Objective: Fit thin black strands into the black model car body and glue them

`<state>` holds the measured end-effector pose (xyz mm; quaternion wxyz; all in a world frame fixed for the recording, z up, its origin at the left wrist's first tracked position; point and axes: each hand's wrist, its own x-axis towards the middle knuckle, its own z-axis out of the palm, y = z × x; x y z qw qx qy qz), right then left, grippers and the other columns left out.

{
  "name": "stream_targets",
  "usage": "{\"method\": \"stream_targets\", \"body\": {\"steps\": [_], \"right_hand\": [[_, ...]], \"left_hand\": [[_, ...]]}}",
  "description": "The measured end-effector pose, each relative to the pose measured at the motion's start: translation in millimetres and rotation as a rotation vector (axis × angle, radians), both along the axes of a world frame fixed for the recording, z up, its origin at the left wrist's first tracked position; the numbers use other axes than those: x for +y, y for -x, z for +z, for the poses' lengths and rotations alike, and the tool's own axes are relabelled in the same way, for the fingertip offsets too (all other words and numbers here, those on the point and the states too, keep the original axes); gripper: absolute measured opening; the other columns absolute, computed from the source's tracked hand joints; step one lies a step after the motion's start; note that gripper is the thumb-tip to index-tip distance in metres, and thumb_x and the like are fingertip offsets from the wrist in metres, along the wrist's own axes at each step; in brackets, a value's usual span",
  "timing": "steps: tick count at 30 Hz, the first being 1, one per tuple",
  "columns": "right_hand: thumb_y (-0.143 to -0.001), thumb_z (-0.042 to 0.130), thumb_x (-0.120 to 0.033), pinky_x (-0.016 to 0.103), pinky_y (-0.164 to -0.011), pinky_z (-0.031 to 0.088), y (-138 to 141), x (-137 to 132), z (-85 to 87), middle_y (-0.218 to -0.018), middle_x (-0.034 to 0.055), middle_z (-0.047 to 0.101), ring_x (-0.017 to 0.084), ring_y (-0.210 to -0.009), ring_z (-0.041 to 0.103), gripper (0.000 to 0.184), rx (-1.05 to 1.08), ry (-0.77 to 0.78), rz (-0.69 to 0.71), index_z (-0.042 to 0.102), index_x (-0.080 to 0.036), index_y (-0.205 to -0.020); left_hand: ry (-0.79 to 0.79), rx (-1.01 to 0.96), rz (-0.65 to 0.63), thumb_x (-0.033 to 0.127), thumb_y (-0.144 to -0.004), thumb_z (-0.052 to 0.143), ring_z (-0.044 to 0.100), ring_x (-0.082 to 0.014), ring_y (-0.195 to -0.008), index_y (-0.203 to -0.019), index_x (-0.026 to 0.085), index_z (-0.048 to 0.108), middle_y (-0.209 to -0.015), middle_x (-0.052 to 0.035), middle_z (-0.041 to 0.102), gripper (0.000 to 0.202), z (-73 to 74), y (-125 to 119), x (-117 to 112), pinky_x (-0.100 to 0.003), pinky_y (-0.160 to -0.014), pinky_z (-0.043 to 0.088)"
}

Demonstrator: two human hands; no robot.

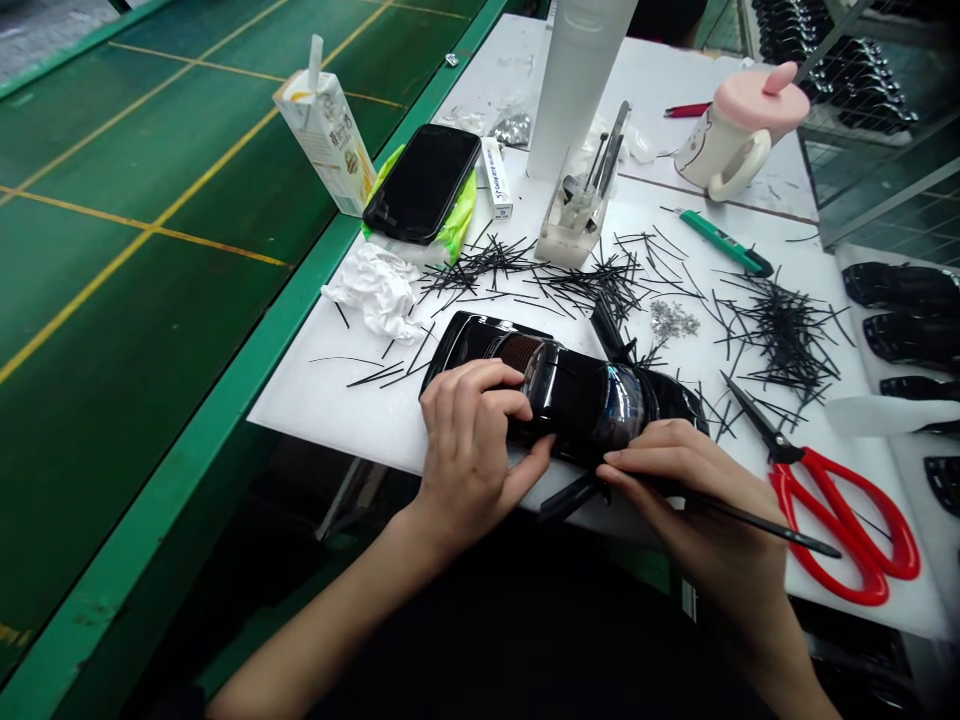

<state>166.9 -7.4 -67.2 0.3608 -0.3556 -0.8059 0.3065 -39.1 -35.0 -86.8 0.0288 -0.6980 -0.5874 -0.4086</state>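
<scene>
A glossy black model car (570,395) lies on the white table, with its doors swung out on both sides. My left hand (472,430) is closed round the car's near rear side, fingers on the body behind the roof and thumb at its flank. My right hand (690,490) pinches slim black tweezers (772,525), whose back end sticks out to the right past the hand. Its fingertips are at the near open door (574,497), by the windscreen. The tips of the tweezers are hidden by my fingers and the car.
Red-handled scissors (847,520) lie at right, near piles of thin black strips (784,335). Behind the car are a green utility knife (724,243), a clear tool holder (574,220), crumpled tissue (379,290), a phone (424,183), a drink carton (330,140) and a lidded mug (724,140). A green conveyor (150,300) runs along the left.
</scene>
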Motion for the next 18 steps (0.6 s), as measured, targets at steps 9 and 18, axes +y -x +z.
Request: {"method": "stream_targets", "body": {"steps": [9,18], "right_hand": [[-0.087,0.065,-0.002,0.029,-0.066,0.051,12,-4,12.8,-0.087,0.0049,0.065,0.015,-0.078,0.059,0.021,-0.127,-0.147,0.093,0.062,-0.017,-0.1],[-0.091,0.061,-0.009,0.029,-0.064,0.05,24,1,17.7,-0.083,0.0028,0.064,0.016,-0.073,0.061,0.014,-0.192,-0.046,0.097,0.057,-0.022,-0.088]], "left_hand": [[0.023,-0.005,-0.051,0.021,-0.081,0.073,0.062,-0.0243,-0.107,-0.097,0.021,0.045,-0.112,-0.0099,0.065,0.032,-0.6,7,-2,-0.042,-0.097,0.042],[0.016,-0.021,-0.045,0.021,-0.083,0.07,0.064,-0.0245,-0.106,-0.097,0.022,0.045,-0.112,-0.0097,0.067,0.029,-2.2,12,-4,-0.04,-0.093,0.043]]}}
